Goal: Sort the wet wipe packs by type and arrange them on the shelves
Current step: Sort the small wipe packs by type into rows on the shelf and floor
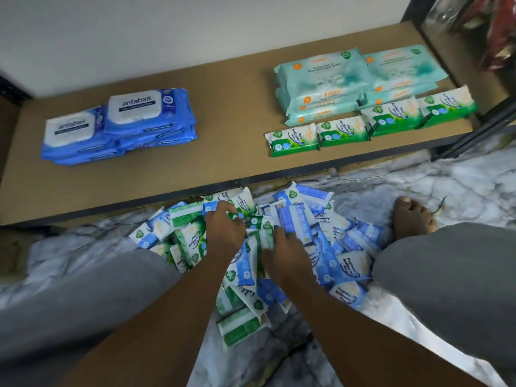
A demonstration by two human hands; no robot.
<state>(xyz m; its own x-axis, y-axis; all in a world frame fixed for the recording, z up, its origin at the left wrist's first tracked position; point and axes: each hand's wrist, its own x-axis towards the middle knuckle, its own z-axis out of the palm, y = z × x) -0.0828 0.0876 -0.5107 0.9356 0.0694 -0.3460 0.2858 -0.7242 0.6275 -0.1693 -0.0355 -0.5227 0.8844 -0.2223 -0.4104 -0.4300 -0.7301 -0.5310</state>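
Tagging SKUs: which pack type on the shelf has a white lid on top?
The blue antabax packs, two stacks at the shelf's left; the teal packs and green packs show none.

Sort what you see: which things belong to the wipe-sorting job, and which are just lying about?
Job: blue antabax stacks, teal antibacterial stacks, green pine packs, mixed floor pile, wooden shelf.
Lying about: red items at the far right.

Both bare forearms reach forward and down, and they come close together at the wrists. The left hand (224, 229) is palm down, its fingers curled round a green pack (242, 215). The right hand (286, 254) lies just beside it with fingers bent downward; whether they grip anything is not clear.
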